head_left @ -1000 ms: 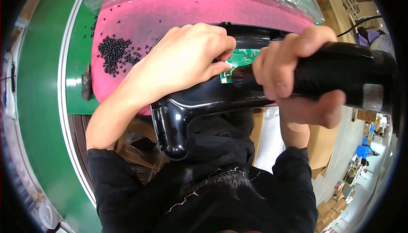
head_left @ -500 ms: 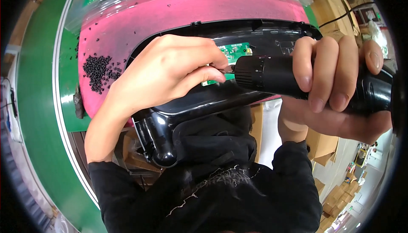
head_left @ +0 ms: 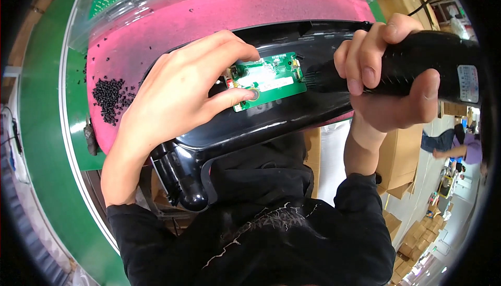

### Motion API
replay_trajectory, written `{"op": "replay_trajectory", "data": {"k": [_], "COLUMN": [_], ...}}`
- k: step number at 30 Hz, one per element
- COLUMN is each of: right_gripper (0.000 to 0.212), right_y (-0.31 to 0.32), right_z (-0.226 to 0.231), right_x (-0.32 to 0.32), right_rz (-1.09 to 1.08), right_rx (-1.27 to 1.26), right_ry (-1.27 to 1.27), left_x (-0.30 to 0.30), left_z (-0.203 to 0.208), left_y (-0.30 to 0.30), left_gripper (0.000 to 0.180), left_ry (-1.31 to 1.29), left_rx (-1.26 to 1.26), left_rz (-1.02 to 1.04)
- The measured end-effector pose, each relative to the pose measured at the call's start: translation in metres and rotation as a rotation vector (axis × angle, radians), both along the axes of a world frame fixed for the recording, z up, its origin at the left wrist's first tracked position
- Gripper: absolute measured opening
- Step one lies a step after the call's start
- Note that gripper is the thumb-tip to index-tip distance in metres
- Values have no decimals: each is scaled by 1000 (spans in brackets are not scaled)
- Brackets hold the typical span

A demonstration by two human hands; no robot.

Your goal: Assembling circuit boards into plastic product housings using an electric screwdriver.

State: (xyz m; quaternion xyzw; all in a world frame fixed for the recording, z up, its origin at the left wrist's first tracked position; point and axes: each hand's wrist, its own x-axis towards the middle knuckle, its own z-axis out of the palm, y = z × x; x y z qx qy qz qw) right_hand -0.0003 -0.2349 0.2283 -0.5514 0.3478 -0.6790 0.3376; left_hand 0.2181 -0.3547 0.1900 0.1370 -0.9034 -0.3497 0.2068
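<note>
We find one pink mat (head_left: 229,7) on a green table (head_left: 90,162), with cartons (head_left: 402,161) and one second person (head_left: 471,147) at right. We count one board (head_left: 271,72) in one black shell (head_left: 282,120), and one screw heap (head_left: 108,95) at left. Our left hand (head_left: 182,87) rests thumb and forefinger apart on the board; our right hand (head_left: 376,109) clamps one driver (head_left: 433,59).

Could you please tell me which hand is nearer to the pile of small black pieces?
Left. The left hand is a little to the right of the pile; the right hand is much farther right, holding a black tool beyond the green circuit board.
</note>
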Motion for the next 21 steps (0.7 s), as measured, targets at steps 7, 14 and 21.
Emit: {"op": "replay_trajectory", "data": {"k": [7, 14, 21], "right_gripper": [60, 65, 58], "right_y": [-7, -14, -21], "right_z": [-8, -1, 5], "right_x": [6, 28, 16], "right_rz": [21, -159, -182], "right_rx": [-14, 115, 62], "right_ry": [-4, 141, 132], "left_x": [4, 100, 156], "left_z": [3, 32, 70], "left_y": [-2, -22, 15], "left_gripper": [43, 33, 35], "left_ry": [286, 788, 846], "left_rx": [-155, -505, -650], "left_rz": [235, 526, 512]}}
